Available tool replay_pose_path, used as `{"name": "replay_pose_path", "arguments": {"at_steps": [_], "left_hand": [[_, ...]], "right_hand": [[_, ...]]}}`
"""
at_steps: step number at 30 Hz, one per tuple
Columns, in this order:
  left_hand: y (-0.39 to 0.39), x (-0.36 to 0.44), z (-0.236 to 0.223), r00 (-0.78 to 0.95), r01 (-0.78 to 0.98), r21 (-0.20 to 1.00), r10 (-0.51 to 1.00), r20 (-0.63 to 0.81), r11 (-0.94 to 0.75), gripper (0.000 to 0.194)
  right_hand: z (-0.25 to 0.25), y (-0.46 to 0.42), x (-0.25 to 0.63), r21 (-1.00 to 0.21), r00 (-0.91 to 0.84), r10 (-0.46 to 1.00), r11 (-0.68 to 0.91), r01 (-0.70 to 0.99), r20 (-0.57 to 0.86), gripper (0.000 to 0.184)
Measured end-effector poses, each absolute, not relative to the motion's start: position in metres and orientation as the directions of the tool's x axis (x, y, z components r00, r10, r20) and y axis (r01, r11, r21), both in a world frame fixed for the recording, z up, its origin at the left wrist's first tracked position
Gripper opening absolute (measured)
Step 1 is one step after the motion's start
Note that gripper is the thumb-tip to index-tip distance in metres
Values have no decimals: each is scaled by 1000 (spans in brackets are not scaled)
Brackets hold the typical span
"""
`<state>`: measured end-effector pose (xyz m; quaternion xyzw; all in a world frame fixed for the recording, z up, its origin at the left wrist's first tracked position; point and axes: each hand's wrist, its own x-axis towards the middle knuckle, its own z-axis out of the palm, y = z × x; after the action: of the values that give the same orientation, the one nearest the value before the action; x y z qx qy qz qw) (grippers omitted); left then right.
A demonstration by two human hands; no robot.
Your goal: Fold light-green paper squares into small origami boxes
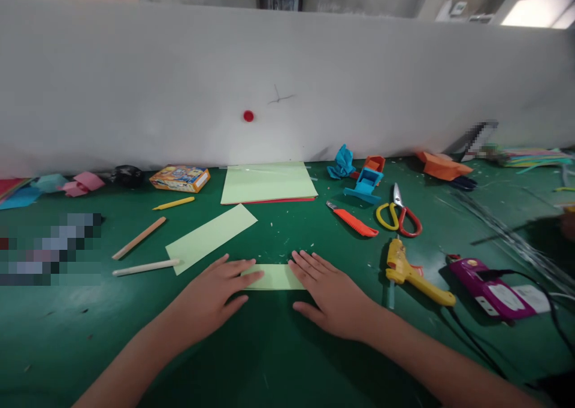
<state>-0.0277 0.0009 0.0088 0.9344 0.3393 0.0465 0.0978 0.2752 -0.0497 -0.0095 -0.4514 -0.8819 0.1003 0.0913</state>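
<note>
A narrow folded strip of pale green paper (pixel 276 277) lies flat on the green table, its two ends covered by my hands. My left hand (pixel 218 291) rests on the left end with its fingers stretched out. Over the right end lies my right hand (pixel 326 291), flat, with the thumb apart from the fingers. Beyond my left hand is a flat pale green paper piece (pixel 211 238), slanted on the table. Further back, a stack of pale green sheets (pixel 269 183) has a red edge showing underneath.
On the right are an orange cutter knife (pixel 354 222), scissors (pixel 399 213), a yellow glue gun (pixel 415 275) and a purple power strip (pixel 492 288) with cords. To the left lie a yellow pen (pixel 174 204), two sticks (pixel 139 238) and a small box (pixel 180 179). A white panel (pixel 179 84) stands behind.
</note>
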Motion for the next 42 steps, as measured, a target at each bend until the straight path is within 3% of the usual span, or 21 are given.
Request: {"name": "replay_pose_path", "arguments": {"at_steps": [4,7,9,11,14,17,22,26,28,34,38,42], "left_hand": [[15,-15,19,730,639,294,681,59,-711,53],[24,0,23,714,648,329,698,51,-687,52],[24,9,20,655,694,306,748,105,-651,54],[19,16,13,551,760,247,797,245,-601,63],[8,22,-1,539,762,135,736,409,-633,84],[3,27,-10,536,784,106,753,381,-612,91],[3,39,-9,487,803,181,801,349,-567,82],[1,40,-4,616,687,259,733,288,-679,88],[0,39,-2,664,644,279,701,259,-713,85],[0,44,0,639,669,295,731,239,-682,44],[1,42,0,582,694,296,753,306,-656,31],[3,34,-1,538,721,273,763,357,-637,24]], "right_hand": [[0,-39,271,-347,-418,899,436,830,129,78],[4,-25,271,-396,-306,942,335,855,137,68],[3,-17,274,-453,-243,956,293,842,166,57],[0,-10,279,-538,-179,957,277,796,227,47],[-6,-5,286,-659,-128,942,310,685,311,37],[-15,-3,287,-725,-84,941,307,617,327,35],[-28,-8,275,-869,-32,968,237,434,248,56],[-27,-16,265,-924,-64,976,216,316,206,56],[-25,-19,261,-926,-107,977,210,314,185,51],[-23,-24,260,-901,-171,968,236,365,185,39],[-17,-24,267,-734,-171,946,322,598,276,38],[-10,-25,274,-551,-208,947,312,774,245,36]]}}
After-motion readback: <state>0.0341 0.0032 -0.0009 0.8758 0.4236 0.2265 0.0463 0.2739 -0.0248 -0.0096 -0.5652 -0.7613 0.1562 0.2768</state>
